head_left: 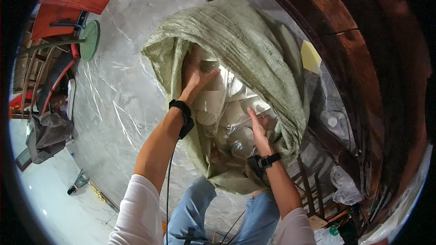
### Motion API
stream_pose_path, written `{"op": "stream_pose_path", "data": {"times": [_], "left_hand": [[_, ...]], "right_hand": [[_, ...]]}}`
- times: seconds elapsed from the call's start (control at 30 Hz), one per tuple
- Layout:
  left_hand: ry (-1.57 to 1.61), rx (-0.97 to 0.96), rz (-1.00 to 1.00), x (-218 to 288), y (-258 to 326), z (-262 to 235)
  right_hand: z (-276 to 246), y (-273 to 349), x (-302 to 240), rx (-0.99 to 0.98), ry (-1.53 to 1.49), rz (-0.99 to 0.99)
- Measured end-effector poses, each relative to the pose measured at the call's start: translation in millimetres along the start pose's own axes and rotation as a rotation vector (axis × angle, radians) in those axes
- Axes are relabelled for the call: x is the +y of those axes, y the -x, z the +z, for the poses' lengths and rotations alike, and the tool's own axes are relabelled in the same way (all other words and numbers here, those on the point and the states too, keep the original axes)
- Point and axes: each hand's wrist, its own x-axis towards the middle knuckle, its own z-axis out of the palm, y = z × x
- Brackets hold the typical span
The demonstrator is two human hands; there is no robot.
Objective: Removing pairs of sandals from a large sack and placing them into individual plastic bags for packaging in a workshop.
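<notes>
A large green woven sack (236,31) stands mouth-open on the floor in front of me. Inside it lie whitish, rounded packages in clear plastic wrap (240,109); I cannot make out exactly what they are. My left hand (196,75) reaches into the left side of the mouth, thumb spread toward the middle over the packages, its other fingers partly shaded against the sack's inner wall. Lower right, my right hand (259,129) is inside the mouth too, thumb pointing up and away from the fingers, which lie against the wrapped contents. Both hands look open.
Dark wooden furniture (331,41) curves along the right, with crumpled clear plastic (345,183) beside it. A yellow card (311,56) is by the sack. On the left are a green round base (90,41) and a dark grey bag (49,136). A cable (169,190) hangs by my left arm.
</notes>
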Motion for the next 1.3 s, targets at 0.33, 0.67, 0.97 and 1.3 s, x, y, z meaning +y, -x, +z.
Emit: {"op": "stream_pose_path", "data": {"times": [0.33, 0.67, 0.97, 1.3], "left_hand": [[-0.210, -0.187, -0.066, -15, -18, 23], [-0.177, -0.247, 0.108, -59, -29, 50], [-0.058, -0.365, 0.102, -41, -20, 46], [0.005, -0.238, 0.068, 4, 128, -1]], "right_hand": [[-1, -1, -29, -0.190, 0.158, 0.142], [21, -48, -3, -0.114, -0.179, 0.183], [35, -48, 6, 0.031, -0.034, 0.210], [-26, -14, 42, -0.059, -0.048, 0.010]]}}
